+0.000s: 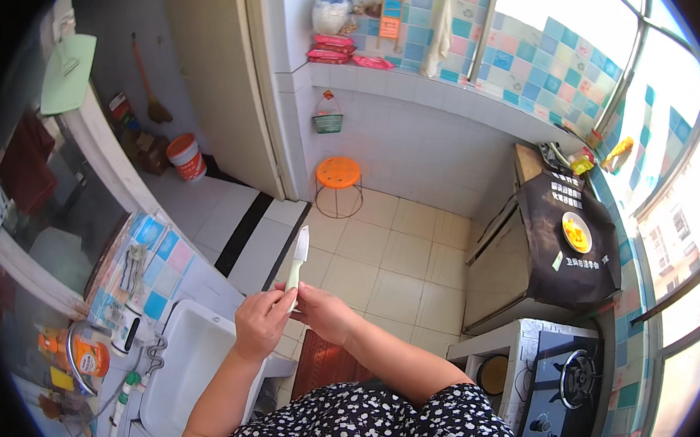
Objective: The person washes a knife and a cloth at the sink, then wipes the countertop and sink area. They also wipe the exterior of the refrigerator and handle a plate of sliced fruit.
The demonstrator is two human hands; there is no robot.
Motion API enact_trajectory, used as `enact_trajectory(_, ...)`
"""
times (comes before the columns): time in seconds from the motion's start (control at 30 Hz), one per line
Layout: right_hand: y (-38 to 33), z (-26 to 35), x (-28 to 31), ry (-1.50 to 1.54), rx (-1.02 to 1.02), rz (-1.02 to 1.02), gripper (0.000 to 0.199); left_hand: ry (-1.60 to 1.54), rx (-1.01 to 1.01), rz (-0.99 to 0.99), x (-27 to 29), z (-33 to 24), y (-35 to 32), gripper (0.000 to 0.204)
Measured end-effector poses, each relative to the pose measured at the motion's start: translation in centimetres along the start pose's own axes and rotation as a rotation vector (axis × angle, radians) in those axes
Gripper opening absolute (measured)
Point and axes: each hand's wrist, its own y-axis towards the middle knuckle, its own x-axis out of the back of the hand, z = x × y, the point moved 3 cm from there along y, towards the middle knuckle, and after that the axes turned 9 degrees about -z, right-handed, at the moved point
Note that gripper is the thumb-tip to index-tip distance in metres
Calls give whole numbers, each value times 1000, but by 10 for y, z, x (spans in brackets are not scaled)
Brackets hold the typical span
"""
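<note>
In front of my body, over the floor, both my hands meet at a slim tool with a pale green handle and a whitish, blade-like end (302, 245) pointing away from me. Its exact kind is too small to make out. The fingers of my left hand (260, 323) are closed round the lower part of the handle. Touching it from the other side, my right hand (324, 312) pinches the handle too. The handle's lower end is hidden by my fingers.
A white sink (189, 361) lies to my left and a black gas stove (561, 392) to my right. Ahead stands an orange stool (339, 172). On the dark-covered cabinet (536, 262) sits a plate of yellow food pieces (577, 232). A red mat (321, 365) lies below my hands.
</note>
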Motion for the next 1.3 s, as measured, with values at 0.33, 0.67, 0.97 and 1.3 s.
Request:
enact_trajectory(0.33,-193,198,204,44,554,-668,33,-781,-93,285,-268,-185,133,39)
enact_trajectory(0.67,-284,242,377,-350,581,-1259,42,-1554,954,1086,-435,-276,154,43)
enact_trajectory(0.97,-369,305,524,-1197,-156,-2323,31,-1482,907,1363,-505,-253,205,37)
enact_trajectory(1.3,-367,332,546,-886,-104,-2250,23,-1483,780,1475,-560,-251,243,26)
